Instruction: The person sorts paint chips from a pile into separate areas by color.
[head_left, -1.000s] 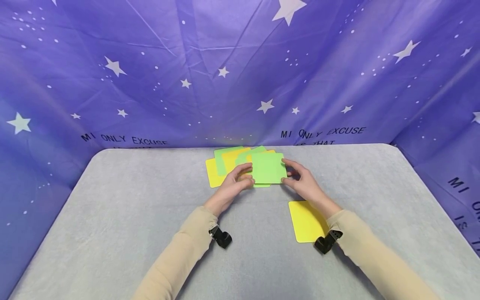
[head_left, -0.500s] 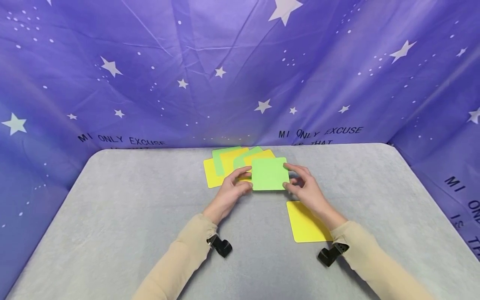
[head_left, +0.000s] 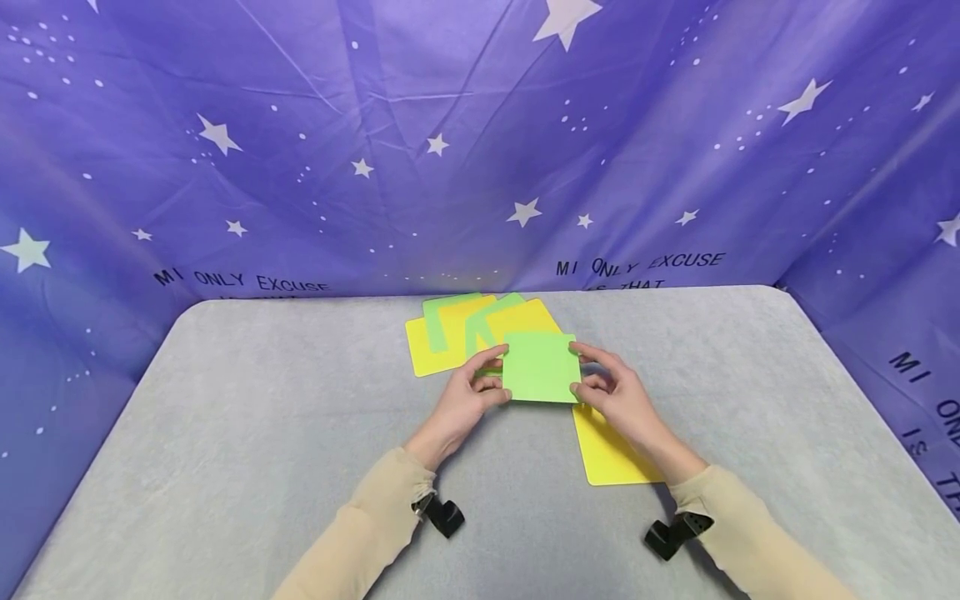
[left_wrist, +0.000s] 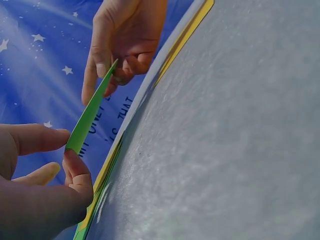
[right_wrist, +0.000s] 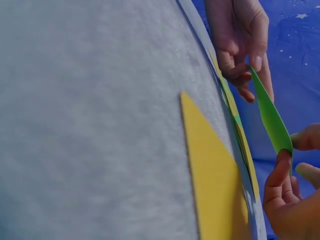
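Between both hands a green card [head_left: 542, 367] is held up above the table, tilted toward the head camera. My left hand [head_left: 462, 406] pinches its left edge with thumb and fingers; my right hand [head_left: 621, 403] pinches the right edge. The wrist views show the green card [left_wrist: 89, 119] edge-on, off the tabletop. Behind it lies an overlapping pile of yellow and green cards [head_left: 438, 354]. A single yellow card [head_left: 611, 457] lies flat under the right hand and wrist, partly covered by them.
The grey cloth-covered table [head_left: 262, 433] reaches back to a purple curtain [head_left: 450, 100] with white stars and black lettering. Black wrist cameras are strapped over both beige sleeves [head_left: 378, 508].
Both hands have drawn the green card toward the person, away from the pile. More of the pile's top yellow card shows now. The lone yellow card has stayed in place.
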